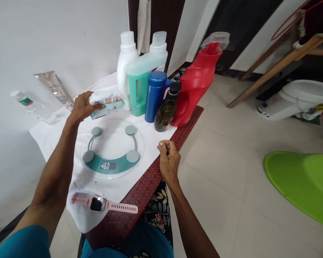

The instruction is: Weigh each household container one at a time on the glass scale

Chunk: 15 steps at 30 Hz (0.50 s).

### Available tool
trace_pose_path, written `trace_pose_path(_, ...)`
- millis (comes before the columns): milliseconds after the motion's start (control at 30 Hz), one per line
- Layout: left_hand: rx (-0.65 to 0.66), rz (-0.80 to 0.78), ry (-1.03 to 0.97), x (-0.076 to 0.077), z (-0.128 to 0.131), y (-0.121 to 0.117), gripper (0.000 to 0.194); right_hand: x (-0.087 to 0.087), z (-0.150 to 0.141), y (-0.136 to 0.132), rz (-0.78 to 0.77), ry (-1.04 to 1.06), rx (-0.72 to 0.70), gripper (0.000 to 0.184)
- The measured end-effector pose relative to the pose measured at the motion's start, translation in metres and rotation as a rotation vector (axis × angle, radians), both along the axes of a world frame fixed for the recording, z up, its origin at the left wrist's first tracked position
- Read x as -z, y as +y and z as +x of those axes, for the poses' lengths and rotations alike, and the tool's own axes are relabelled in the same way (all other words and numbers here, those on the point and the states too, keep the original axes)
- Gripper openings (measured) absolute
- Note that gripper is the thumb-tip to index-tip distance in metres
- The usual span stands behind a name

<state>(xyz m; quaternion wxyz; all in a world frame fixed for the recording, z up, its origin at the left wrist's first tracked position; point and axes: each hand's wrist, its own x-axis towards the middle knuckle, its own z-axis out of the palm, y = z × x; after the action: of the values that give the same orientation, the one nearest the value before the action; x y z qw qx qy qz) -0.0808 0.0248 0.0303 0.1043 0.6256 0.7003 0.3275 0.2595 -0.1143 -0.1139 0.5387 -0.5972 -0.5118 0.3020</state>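
My left hand [84, 106] grips one end of a soft white and light-blue pack of wipes [113, 103], just behind a round glass scale [111, 144]. The scale's display [108, 166] shows lit digits. My right hand [169, 157] hovers by the table's right edge, its fingers curled in with nothing visible in them. A dark pump bottle [165, 111] stands beyond that hand, beside a blue container [155, 96] and a large red bottle [197, 84]. In front of the scale lies a pink-strapped smartwatch [97, 204].
Behind stand a green detergent bottle [138, 94] and a white bottle [123, 68]. Against the wall lean a tube [54, 87] and a clear bottle [33, 105]. A white cloth [153, 143] covers part of the red-patterned tabletop [148, 179]. A green chair [301, 182] is to the right.
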Motion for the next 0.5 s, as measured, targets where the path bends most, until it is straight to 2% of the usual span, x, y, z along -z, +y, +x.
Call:
trace_pose_path(100,-0.223,0.017,-0.053,0.022,0.009,0.032,0.067,-0.001,0.0,0.0,-0.01,-0.003,-0.001,0.042)
trace_pose_path(233,-0.38,-0.026,-0.127,0.048,0.045,0.059,0.073,-0.002,-0.001,-0.001,-0.023,-0.012,0.013,0.043)
trace_pose_path(400,-0.425,-0.081,-0.15,0.076,0.099,0.061,0.063,0.005,0.001,0.0,-0.048,-0.01,0.022,0.044)
trace_pose_path(500,-0.338,-0.112,-0.125,0.084,0.098,0.053,0.07,0.009,0.003,0.002,-0.062,-0.035,0.055,0.045)
